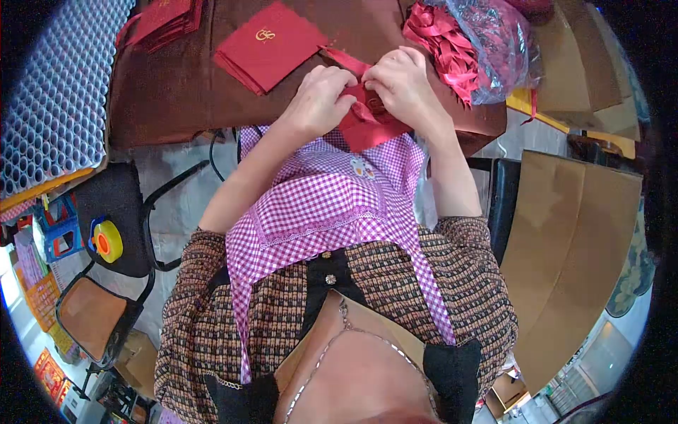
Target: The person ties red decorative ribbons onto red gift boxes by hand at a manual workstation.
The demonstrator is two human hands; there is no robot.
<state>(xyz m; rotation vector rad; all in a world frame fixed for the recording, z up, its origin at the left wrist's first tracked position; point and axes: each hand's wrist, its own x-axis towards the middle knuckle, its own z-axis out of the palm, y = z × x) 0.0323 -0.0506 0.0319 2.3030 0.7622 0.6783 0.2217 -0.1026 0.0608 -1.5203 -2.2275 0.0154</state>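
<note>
At the table edge, over my lap, I hold a red flat piece point(369, 136) with a gold emblem partly covered by my fingers. My left hand point(319, 99) pinches a red ribbon point(363, 112) that lies across this piece. On the other side, my right hand point(401, 83) has its fingers closed on the ribbon and the piece's upper edge. Another stretch of ribbon runs up behind my fingers. Just beyond my left hand lies a stack of red square pieces point(268, 44) with a gold emblem on top.
A pile of loose red ribbons point(443, 44) and a clear plastic bag point(498, 53) lie at the back right of the brown-covered table point(162, 106). More red pieces point(164, 22) are at the back left. Cardboard point(572, 261) stands right; a chair point(99, 311) with tape nearby, left.
</note>
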